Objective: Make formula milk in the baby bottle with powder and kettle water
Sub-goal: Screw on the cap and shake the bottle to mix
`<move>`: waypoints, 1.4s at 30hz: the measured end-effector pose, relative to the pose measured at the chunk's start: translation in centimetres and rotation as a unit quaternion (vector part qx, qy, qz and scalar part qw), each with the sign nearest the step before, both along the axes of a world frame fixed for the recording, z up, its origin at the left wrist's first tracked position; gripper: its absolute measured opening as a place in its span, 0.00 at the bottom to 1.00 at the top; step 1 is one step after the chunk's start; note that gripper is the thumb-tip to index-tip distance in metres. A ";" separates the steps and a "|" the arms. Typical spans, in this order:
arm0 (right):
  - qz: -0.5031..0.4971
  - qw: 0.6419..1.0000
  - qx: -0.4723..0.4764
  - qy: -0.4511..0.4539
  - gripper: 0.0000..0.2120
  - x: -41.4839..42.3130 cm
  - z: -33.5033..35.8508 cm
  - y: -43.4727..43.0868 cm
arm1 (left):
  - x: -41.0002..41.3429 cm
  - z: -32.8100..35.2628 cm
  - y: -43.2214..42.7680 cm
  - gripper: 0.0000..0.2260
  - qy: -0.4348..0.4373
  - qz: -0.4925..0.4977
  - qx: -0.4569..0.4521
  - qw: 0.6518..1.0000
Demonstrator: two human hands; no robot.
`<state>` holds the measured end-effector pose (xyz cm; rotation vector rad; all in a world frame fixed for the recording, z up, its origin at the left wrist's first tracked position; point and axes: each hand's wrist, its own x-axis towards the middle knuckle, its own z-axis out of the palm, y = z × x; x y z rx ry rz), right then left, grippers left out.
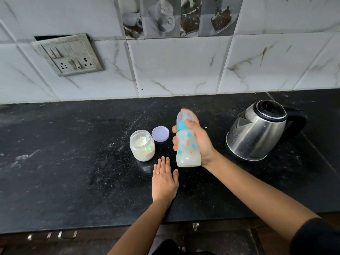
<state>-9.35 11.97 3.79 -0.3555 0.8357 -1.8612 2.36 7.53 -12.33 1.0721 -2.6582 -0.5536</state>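
The fingers (174, 142) of the right hand (202, 144) are curled around the baby bottle (186, 155), with the thumb on its teal ring. The bottle is capped, milky inside, and is between the open powder jar (142, 150) and the steel kettle (257, 133); I cannot tell if its base touches the black countertop (73, 162). The left hand (164, 183) lies flat on the countertop just beside the bottle, fingers straight and close together. The purple lid (160, 133) lies near the jar.
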 end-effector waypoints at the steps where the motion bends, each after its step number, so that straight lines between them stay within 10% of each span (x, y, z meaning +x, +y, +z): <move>1: -0.009 1.000 -0.007 -0.012 0.15 -0.4 0.2 -0.2 | 0.0 0.0 0.0 0.33 0.000 0.000 -0.002 1.000; 4: -0.052 0.991 -0.042 -0.115 0.17 -2.8 1.1 -0.9 | 0.0 -0.2 0.0 0.33 -0.004 0.000 -0.004 1.000; 9: 0.027 0.998 -0.023 -0.042 0.30 -0.6 -0.4 0.0 | -0.1 0.0 0.1 0.34 -0.007 0.000 -0.006 1.000; 13: -0.050 0.996 -0.009 -0.076 0.13 -2.8 1.0 -0.8 | -0.1 -0.1 0.1 0.34 -0.006 0.001 -0.007 1.000; 19: 0.008 1.000 -0.009 -0.015 0.15 -0.5 0.5 0.2 | -0.2 -0.1 0.2 0.33 0.000 0.005 -0.007 1.000; 24: -0.063 0.983 -0.047 -0.164 0.13 -2.6 1.7 -0.5 | -0.2 -0.4 0.1 0.33 -0.008 0.002 -0.008 1.000; 30: -0.017 0.997 -0.035 -0.066 0.07 -0.5 1.2 -0.1 | -0.2 -0.2 0.1 0.33 -0.003 0.001 -0.008 1.000; 42: -0.037 0.988 -0.078 -0.128 0.28 -2.5 1.1 -0.6 | -0.1 -0.3 -0.1 0.34 0.000 -0.002 0.000 1.000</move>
